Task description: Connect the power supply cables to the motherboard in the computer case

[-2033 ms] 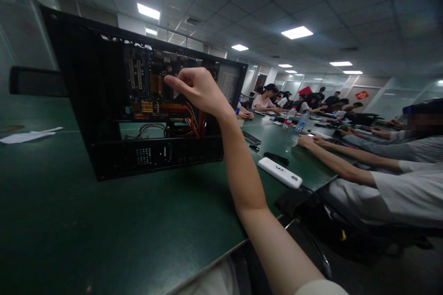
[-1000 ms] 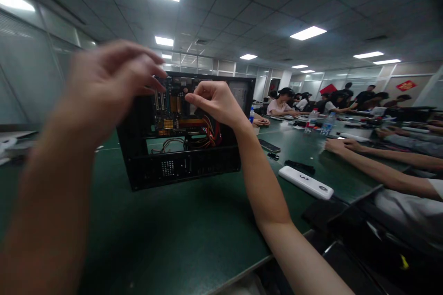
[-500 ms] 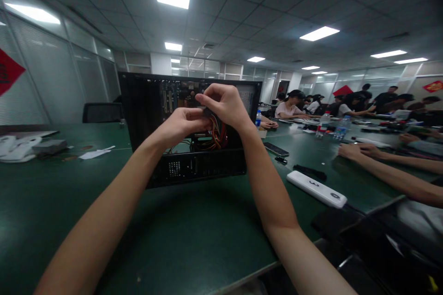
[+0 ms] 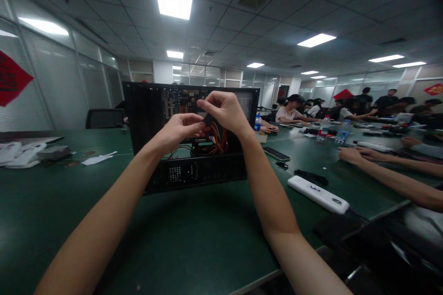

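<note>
A black computer case (image 4: 143, 120) stands on the green table with its open side facing me. Inside it show a circuit board (image 4: 183, 98) and a bundle of red, orange and yellow cables (image 4: 218, 140). My left hand (image 4: 182, 129) pinches a dark piece at the upper end of that bundle. Beside it, slightly higher, my right hand (image 4: 223, 110) has its fingers curled around the same dark piece and cables. The exact kind of connector is hidden by the fingers.
Right of the case lie a phone (image 4: 277, 153), a black cable (image 4: 310, 177) and a white power strip (image 4: 318, 193). Papers (image 4: 98, 157) and a grey box (image 4: 53, 152) are at left. Bottles (image 4: 323, 128) and another person's forearms (image 4: 387, 166) are at right.
The view has tilted up a little, so everything sits slightly lower. Both hands remain at the cable bundle, with the dark piece between them now showing more.
</note>
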{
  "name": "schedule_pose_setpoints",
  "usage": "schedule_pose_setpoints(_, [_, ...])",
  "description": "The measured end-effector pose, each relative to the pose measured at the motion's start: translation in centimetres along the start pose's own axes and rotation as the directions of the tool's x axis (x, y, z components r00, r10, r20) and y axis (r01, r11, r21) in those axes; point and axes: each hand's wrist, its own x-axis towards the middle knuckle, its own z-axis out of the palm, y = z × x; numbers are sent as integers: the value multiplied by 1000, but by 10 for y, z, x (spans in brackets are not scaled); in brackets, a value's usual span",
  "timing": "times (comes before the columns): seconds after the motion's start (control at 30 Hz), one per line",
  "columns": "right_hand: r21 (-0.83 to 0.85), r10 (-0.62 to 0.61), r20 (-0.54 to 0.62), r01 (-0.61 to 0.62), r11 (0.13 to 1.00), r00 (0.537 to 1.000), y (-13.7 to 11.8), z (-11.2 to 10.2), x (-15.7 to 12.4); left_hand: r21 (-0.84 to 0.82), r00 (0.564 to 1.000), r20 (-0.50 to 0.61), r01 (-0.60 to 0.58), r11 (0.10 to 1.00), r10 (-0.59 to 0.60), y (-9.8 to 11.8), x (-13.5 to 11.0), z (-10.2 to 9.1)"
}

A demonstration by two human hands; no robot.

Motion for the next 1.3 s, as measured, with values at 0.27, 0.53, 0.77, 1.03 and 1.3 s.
schedule_pose_setpoints(0.27, [-8, 11, -14, -11, 1000, 1000, 1, 0, 0, 11, 1000, -5, -5, 1000, 5, 4, -3, -1])
schedule_pose_setpoints(0.53, [-57, 3, -47, -6, 998, 999, 0, 2, 0, 48, 997, -54, -44, 998, 47, 3, -1, -2])
schedule_pose_setpoints(0.77, [-99, 10, -79, -18, 995, 997, 1, 4, 1, 54, 996, -83, -41, 998, 45, 4, -1, -3])
schedule_pose_setpoints(1.03, [-111, 18, -113, -31, 993, 993, -1, 6, 1, 20, 995, -82, -50, 999, 52, 5, -3, 1])
schedule_pose_setpoints(1.3, [-96, 37, -115, -48, 994, 993, -2, 8, 0, -84, 997, -66, -37, 996, 31, 0, -2, 4])
